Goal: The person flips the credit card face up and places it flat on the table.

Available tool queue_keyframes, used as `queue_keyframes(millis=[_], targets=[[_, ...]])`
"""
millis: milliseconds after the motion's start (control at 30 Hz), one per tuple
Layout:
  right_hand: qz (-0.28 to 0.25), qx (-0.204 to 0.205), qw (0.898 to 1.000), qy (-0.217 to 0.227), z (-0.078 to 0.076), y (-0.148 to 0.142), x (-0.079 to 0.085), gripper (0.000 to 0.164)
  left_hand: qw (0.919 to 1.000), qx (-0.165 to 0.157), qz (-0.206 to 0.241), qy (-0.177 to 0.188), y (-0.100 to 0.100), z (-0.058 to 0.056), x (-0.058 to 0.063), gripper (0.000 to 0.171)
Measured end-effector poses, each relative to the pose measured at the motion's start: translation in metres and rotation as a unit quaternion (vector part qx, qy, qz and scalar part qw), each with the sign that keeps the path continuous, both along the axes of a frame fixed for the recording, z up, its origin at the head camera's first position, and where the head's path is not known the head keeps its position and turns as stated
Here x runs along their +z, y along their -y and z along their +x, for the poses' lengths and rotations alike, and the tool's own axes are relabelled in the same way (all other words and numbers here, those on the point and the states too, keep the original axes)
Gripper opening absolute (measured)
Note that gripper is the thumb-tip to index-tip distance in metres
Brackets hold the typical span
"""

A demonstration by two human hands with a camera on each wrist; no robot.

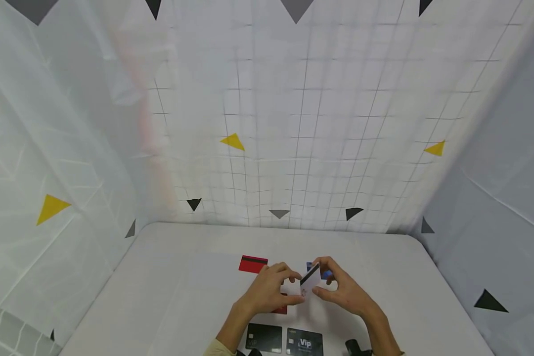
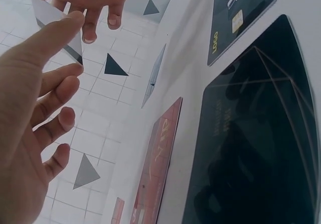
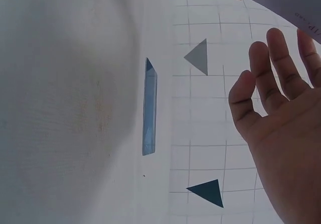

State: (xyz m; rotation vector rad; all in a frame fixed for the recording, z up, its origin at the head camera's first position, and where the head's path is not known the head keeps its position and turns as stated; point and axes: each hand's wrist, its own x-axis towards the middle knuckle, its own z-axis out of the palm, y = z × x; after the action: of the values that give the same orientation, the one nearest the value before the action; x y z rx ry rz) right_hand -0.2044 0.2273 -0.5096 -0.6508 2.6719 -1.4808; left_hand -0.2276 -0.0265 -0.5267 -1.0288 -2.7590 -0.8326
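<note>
A white card with a black stripe is held up over the table, tilted, between both hands. My left hand pinches it by its left side, thumb against index finger, the other fingers loosely bent. At its right side, my right hand holds the card between thumb and index finger. Pink blossoms and lettering show on the card in the right wrist view. Behind the right fingers lies a blue card, partly hidden. A red card is mostly covered by the left hand.
Another red card, stripe up, lies beyond the left hand. Two black cards lie side by side near the person. The white table meets hanging white sheets at the back and sides.
</note>
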Motion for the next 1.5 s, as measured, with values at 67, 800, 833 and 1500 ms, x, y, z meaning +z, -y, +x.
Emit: queue_keyframes(millis=[67,800,833,1500], targets=[[0.000,0.006,1.000,0.000,-0.001,0.000,0.000,0.054,1.0000,-0.001,-0.001,0.000,0.000,0.000,0.000,0.049],[-0.009,0.012,1.000,-0.002,-0.001,0.011,0.002,0.059,0.9999,-0.009,-0.003,0.006,-0.002,-0.003,-0.001,0.050],[-0.008,0.012,1.000,-0.003,-0.001,0.011,0.002,0.059,0.9999,-0.009,-0.004,0.007,-0.002,-0.003,-0.001,0.050],[-0.011,0.003,1.000,-0.009,-0.003,0.013,0.005,0.062,0.9995,-0.005,0.031,0.009,0.002,-0.007,-0.001,0.052]])
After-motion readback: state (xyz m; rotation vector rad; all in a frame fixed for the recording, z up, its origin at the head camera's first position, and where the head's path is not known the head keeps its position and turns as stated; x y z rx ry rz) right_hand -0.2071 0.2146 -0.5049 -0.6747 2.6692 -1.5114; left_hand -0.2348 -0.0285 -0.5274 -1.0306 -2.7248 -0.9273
